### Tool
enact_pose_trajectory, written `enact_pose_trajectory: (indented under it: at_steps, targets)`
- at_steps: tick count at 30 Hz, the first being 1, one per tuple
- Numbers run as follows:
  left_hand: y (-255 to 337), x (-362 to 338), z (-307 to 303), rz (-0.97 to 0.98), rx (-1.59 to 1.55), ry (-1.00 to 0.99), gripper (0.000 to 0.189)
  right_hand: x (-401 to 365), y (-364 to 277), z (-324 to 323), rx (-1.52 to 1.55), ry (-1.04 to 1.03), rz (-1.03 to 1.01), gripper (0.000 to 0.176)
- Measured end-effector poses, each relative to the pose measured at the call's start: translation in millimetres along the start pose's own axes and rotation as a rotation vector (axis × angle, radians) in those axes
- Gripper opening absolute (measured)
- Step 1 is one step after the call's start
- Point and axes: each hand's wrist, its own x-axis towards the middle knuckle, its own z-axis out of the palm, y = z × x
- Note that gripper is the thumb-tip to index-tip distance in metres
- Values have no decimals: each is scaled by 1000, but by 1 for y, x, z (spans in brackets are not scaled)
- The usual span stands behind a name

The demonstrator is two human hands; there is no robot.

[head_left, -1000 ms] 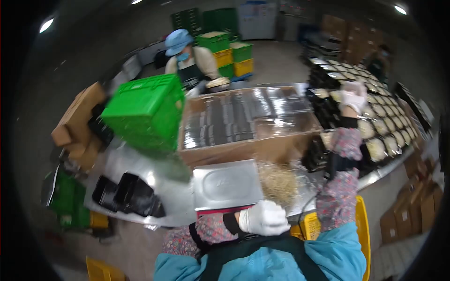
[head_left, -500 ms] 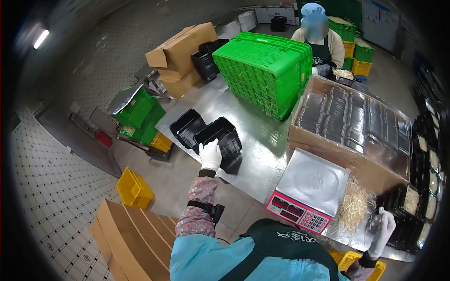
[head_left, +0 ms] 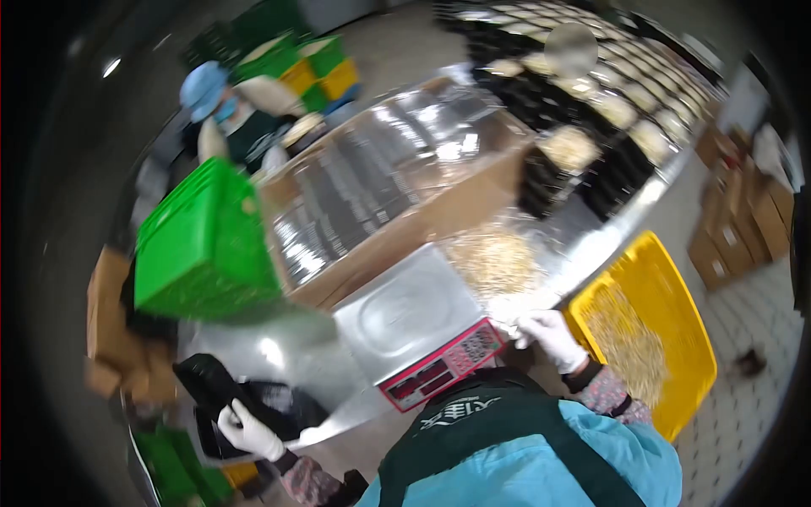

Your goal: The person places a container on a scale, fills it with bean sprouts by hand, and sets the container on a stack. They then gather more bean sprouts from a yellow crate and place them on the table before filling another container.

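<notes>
At the lower left, my left hand (head_left: 251,431) pinches the edge of a black plastic tray (head_left: 207,380), which is tilted above other black trays (head_left: 287,406) on the metal table. My right hand (head_left: 551,336) is at the table's edge, between the scale and a yellow bin, its fingers drawn together; blur hides whatever they may hold. Just beyond it lies a pile of pale, thin strands (head_left: 494,258). The scale (head_left: 410,313) has a bare metal plate and a red-framed keypad.
A carton (head_left: 380,245) of wrapped black trays stands behind the scale, beside a green crate (head_left: 198,245). Filled trays (head_left: 570,150) cover the far right. A yellow bin (head_left: 680,338) holds more strands. A co-worker (head_left: 245,127) in a blue cap is across the table.
The view has swung right, bringing the yellow bin and filled trays further in. My left hand has tilted one black tray up from the others. My right hand is now nearer the scale.
</notes>
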Motion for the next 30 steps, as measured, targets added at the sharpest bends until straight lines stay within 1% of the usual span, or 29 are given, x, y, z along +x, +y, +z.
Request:
enact_pose_trajectory:
  at_steps: [2, 3, 4, 5, 6, 7, 8, 9, 10, 12, 14, 15, 16, 18, 19, 20, 21, 22, 23, 24, 25, 26, 27, 29, 30]
  targets:
    - [55, -14, 47, 21, -346, 35, 17, -19, 14, -1, 8, 20, 68, 23]
    - [94, -29, 67, -46, -555, -123, 20, -26, 27, -3, 39, 29, 81, 23]
    - [122, -46, 93, 136, -627, -246, 22, -35, 37, -4, 73, 39, 93, 23]
    - [174, -69, 95, 259, -357, -375, 21, -47, 38, -4, 26, 74, 108, 23]
    - [182, -78, 109, 144, -606, -455, 17, -52, 39, -3, 18, 84, 96, 23]
    - [200, -99, 131, 148, -889, -685, 15, -57, 41, -3, 9, 93, 84, 23]
    - [226, -125, 146, 430, -821, -834, 14, -72, 45, -7, 13, 149, 69, 22]
    - [262, -150, 156, 595, -918, -981, 12, -84, 55, -12, 9, 200, 38, 22]
    - [290, -175, 170, 796, -921, -1011, 14, -98, 56, -14, 15, 253, 24, 22]
    - [324, -220, 217, 1138, -926, -900, 15, -124, 60, -20, 33, 369, -2, 23]
    - [339, -252, 268, 1228, -869, -914, 16, -149, 68, -29, 34, 471, -24, 24]
    - [337, -263, 298, 1286, -777, -927, 16, -159, 72, -32, 37, 510, -34, 25]
    - [335, -267, 320, 1328, -669, -976, 16, -171, 75, -35, 17, 562, -20, 25]
    - [337, -267, 335, 1375, -382, -1146, 25, -204, 80, -47, -28, 650, 11, 26]
    - [342, -267, 311, 1433, -421, -924, 31, -219, 92, -59, -85, 705, -51, 28]
    - [357, -273, 274, 1505, -457, -701, 37, -256, 93, -85, -98, 889, -99, 26]
    - [364, -277, 256, 1458, -461, -783, 42, -274, 93, -103, -74, 1020, -105, 25]
    - [368, -288, 243, 1346, -603, -938, 40, -296, 79, -122, -223, 1165, -107, 24]
    - [372, -303, 230, 1215, -739, -1087, 39, -312, 81, -149, -210, 1287, -150, 23]
    - [375, -321, 214, 1065, -867, -1229, 38, -326, 78, -176, -81, 1367, -188, 24]
    - [380, -343, 192, 1013, -918, -1380, 37, -338, 73, -204, -107, 1393, -220, 27]
    - [383, -368, 176, 1062, -895, -1440, 36, -343, 82, -239, -150, 1423, -253, 31]
    - [384, -395, 162, 1009, -902, -1567, 35, -348, 85, -269, -207, 1370, -154, 47]
    - [391, -446, 139, 1066, -963, -1727, 36, -339, 112, -332, -300, 1301, 118, 69]
    - [405, -461, 118, 1262, -842, -1707, 37, -330, 133, -357, -349, 1253, 253, 80]
